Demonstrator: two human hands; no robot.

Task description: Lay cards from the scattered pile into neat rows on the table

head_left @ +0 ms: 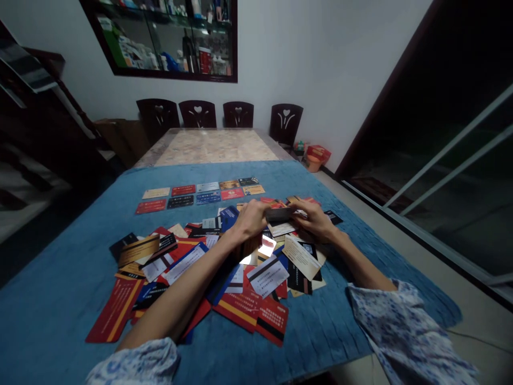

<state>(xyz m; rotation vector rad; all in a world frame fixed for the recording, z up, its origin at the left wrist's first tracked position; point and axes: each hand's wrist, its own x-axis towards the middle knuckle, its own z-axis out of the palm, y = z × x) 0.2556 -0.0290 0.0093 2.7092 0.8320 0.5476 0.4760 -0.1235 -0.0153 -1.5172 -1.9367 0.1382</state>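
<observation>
Both my hands meet above a loose heap of plastic cards [224, 272] on a blue cloth [60, 283]. My left hand [251, 218] and my right hand [315, 220] are closed on the two ends of one dark card [279, 214], held flat just above the heap. Beyond the heap, two neat rows of cards [200, 194] lie face up on the cloth, red, dark, blue and tan ones.
The blue cloth covers the near part of a long table; its bare marble top [212, 145] runs on to several dark chairs [198, 113] at the wall. A glass cabinet [168, 37] hangs above. A red basket [317, 155] stands on the floor at right.
</observation>
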